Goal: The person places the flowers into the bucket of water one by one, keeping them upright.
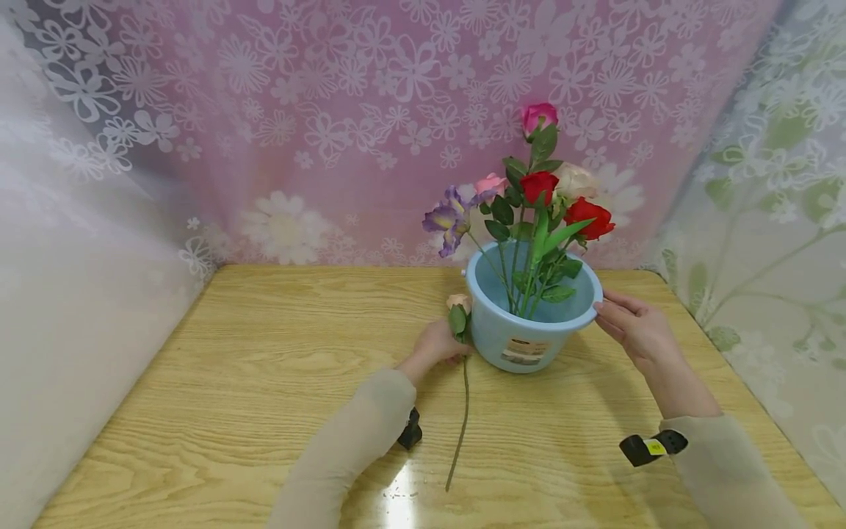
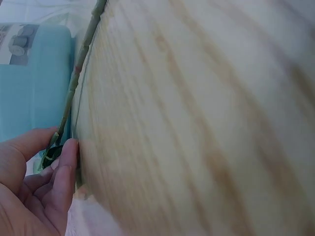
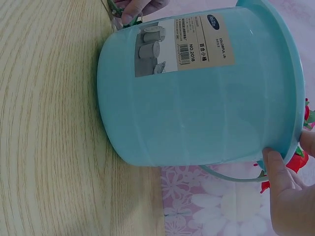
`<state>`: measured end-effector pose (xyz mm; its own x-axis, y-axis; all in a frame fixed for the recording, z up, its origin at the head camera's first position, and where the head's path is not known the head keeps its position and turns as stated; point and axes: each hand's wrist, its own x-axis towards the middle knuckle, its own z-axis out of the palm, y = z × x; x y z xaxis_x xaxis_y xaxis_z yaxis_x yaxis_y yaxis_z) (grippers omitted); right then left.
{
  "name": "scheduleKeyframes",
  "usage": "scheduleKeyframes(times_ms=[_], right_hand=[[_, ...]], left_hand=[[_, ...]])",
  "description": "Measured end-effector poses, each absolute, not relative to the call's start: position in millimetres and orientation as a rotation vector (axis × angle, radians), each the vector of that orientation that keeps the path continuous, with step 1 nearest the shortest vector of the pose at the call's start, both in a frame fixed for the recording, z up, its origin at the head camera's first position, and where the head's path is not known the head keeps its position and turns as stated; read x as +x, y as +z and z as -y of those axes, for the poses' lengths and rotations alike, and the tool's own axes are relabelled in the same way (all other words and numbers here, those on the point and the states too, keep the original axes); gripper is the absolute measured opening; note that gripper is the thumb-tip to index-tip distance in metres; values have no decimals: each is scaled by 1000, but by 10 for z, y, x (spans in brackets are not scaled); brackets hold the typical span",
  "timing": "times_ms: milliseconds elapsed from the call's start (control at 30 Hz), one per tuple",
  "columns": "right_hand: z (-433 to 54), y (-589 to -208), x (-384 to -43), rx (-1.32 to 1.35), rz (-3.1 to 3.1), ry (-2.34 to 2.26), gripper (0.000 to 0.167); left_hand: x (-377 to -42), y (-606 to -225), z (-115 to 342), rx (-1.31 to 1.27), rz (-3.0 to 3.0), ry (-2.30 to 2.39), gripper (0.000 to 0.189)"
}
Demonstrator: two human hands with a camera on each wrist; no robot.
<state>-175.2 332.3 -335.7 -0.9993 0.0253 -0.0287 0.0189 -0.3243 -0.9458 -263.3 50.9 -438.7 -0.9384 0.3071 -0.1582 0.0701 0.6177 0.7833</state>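
A peach artificial rose (image 1: 459, 301) stands against the left side of a light blue bucket (image 1: 487, 342), its thin stem (image 1: 465, 400) running down toward the front of the table. Thumb and fingers of my left hand (image 1: 436, 342) pinch this stem just below the green leaves, low beside the bucket wall. On the opposite side, my right hand (image 1: 644, 338) grips the bucket's rim, thumb at the top edge and fingers under it on the outer wall (image 3: 206, 118). Inside the bucket lean red roses (image 1: 538, 187), a magenta rose (image 1: 540, 119), a pink rose, a cream flower (image 1: 575, 180) and a purple iris (image 1: 452, 220).
The bucket stands on a wood-grain table (image 1: 277, 382), right of its middle near the back. A pink floral curtain (image 1: 370, 132) hangs behind, with pale curtains (image 1: 773, 220) along both sides. The bucket's thin handle (image 3: 231, 177) hangs at its far side.
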Motion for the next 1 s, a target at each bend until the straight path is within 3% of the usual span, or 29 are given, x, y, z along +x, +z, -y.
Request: scheduleKeyframes(times_ms=[533,1000], right_hand=[[-3293,-3361,-1763,-23,1810,2560,17],[-3307,-3362,-1747,-24,1764,2598,18]], left_hand=[[-2718,-4439,-341,70,-2375,1511,12],[-2718,-4125,-136,1,-2245,1863,15]])
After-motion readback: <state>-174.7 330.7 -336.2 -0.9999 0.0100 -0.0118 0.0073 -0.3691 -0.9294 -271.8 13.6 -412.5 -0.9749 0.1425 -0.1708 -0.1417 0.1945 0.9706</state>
